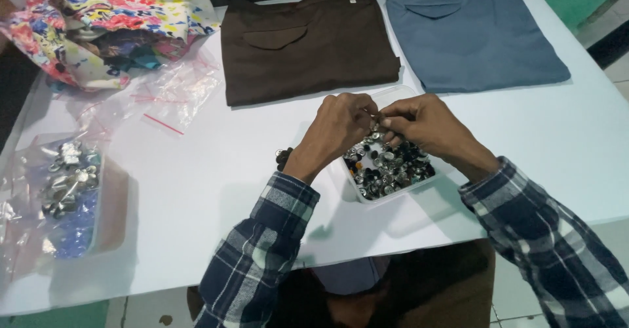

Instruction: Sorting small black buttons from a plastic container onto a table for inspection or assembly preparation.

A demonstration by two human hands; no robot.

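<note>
My left hand and my right hand meet fingertip to fingertip above a clear plastic tub full of several metal and dark buttons. Both hands pinch a small metal button between their fingertips; it is mostly hidden by my fingers. Both forearms wear blue, black and white plaid sleeves. A dark bead bracelet sits at my left wrist.
Folded brown trousers and folded grey-blue trousers lie at the back of the white table. A floral fabric heap and empty clear bags are back left. A bag of metal fasteners lies at left.
</note>
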